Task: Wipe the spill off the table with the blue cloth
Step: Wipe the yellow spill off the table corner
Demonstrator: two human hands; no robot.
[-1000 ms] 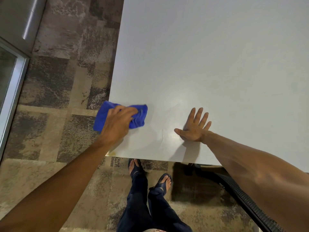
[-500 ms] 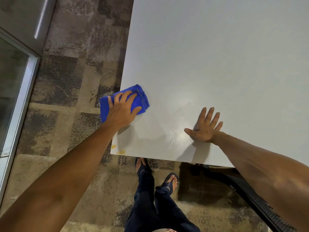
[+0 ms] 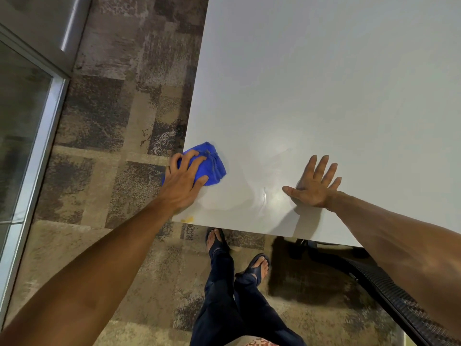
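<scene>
I see my left hand, its grip curled round the bunched blue cloth, pressing it on the table at the left edge near the front corner. A yellow spill sits at that corner. My right hand lies spread flat near the front edge.

Left hand gripping blue cloth at table edge (right hand flat alongside)

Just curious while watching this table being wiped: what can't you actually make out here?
Head view only:
- Table: far and right sides cut off by the frame.
- Blue cloth: partly covered by the left hand.
- Tabletop under the flat right hand: hidden.
- Yellow spot at the near corner: too small to identify.
</scene>
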